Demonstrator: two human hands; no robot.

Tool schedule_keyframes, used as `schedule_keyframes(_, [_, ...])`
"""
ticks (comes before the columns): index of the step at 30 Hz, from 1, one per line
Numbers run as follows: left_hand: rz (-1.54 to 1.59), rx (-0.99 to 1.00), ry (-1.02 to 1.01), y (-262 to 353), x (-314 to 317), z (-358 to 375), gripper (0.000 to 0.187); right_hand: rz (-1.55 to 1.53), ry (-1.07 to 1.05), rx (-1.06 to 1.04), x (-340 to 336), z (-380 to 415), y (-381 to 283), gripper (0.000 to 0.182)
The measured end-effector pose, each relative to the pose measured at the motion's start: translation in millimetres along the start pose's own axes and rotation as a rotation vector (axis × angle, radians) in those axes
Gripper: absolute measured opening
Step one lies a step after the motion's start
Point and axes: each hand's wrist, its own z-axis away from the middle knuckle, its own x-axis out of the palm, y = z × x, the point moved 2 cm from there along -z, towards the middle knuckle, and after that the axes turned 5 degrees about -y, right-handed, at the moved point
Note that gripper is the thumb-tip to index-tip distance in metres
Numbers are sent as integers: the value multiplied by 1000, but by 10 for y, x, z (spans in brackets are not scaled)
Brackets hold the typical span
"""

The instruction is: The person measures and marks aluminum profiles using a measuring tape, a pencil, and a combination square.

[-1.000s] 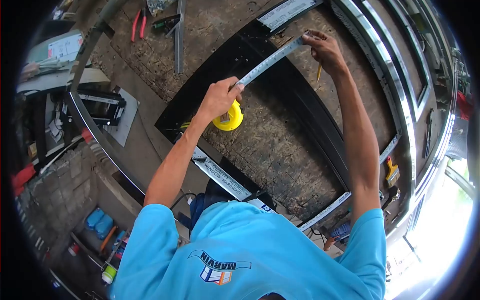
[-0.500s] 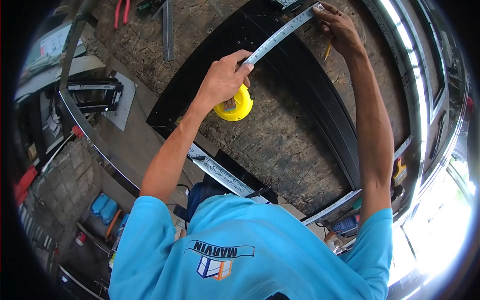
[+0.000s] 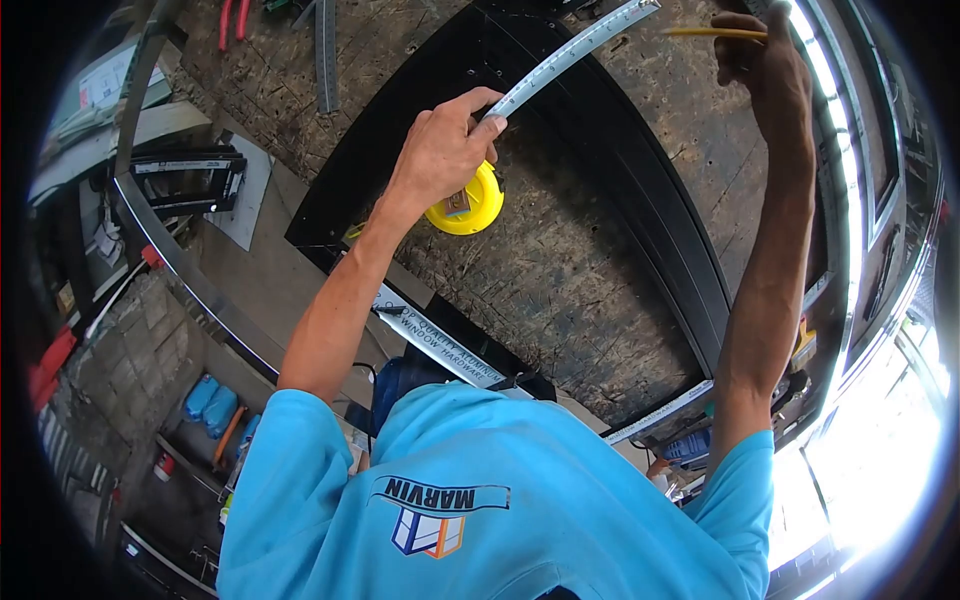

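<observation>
Tape measure [image 3: 472, 206]: yellow case below the left hand [image 3: 447, 152], above the worktop [image 3: 570, 285], near its wearer-side edge of the black frame [image 3: 345, 195]. Its blade [image 3: 572, 60] is drawn out toward the upper right, passing over the frame in this view; whether it touches the frame cannot be told.

Principal change: the blade's far end is free. In both earlier frames the right hand [image 3: 775, 80] pinches that end; now it is off the blade and farther to the right. In consequence the blade is supported from the left hand only and is no longer spanned between two hands.

Left hand: closed around the tape measure, thumb and fingers gripping the blade near the case. Its hold appears unaltered.

Right hand: gripping a pencil [image 3: 700, 32]. Half a second ago the pencil hangs downward from this hand; at present it lies crosswise, one end directed left, near the blade's free end and apparently apart from it. Individual finger placement is too dark to confirm.

Farther out: lettered strip [image 3: 440, 340] beside the wearer's blue shirt [image 3: 450, 470]; metal strip [image 3: 327, 60] and red-handled tool [image 3: 232, 22] at upper left. These last two sit nearer the top border than one second ago, consistent with a shifted viewpoint.
</observation>
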Motion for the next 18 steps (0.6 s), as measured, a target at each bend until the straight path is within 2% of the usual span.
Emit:
schedule_keyframes(2, [-9, 1, 8, -2, 5, -1, 32, -55, 46, 10, 229, 127, -192, 58])
schedule_keyframes(3, [-21, -1, 18, -6, 6, -4, 32, -5, -131, 145, 102, 63, -150, 40])
schedule_keyframes(4, [-31, -3, 28, -8, 10, -8, 32, -7, -130, 147, 53, 40, -21, 40])
schedule_keyframes(5, [-33, -4, 27, 4, 9, -14, 32, 43, -253, -8, 62, 45, 141, 33])
schedule_keyframes(6, [-43, -14, 21, 24, 2, -20, 32, 93, -374, -164, 161, 84, 129, 33])
schedule_keyframes(8, [-54, -28, 14, 25, 4, -21, 32, 123, -389, -94, 309, 145, 155, 33])
schedule_keyframes(10, [-15, -20, 25, 13, 12, -15, 32, 45, -440, -194, 463, 164, 259, 32])
schedule_keyframes(12, [-14, -32, 26, 35, 17, -8, 32, 28, -443, -186, 509, 148, 358, 32])
schedule_keyframes(14, [-13, -47, 29, 45, 9, -3, 32, 83, -570, -180, 538, 135, 440, 34])
schedule_keyframes(16, [-31, -44, 32, 48, 13, 2, 32, 98, -552, -148, 671, 179, 474, 34])
schedule_keyframes(18, [-23, -48, 30, 52, 12, -1, 32, -40, -491, -210, 828, 244, 458, 26])
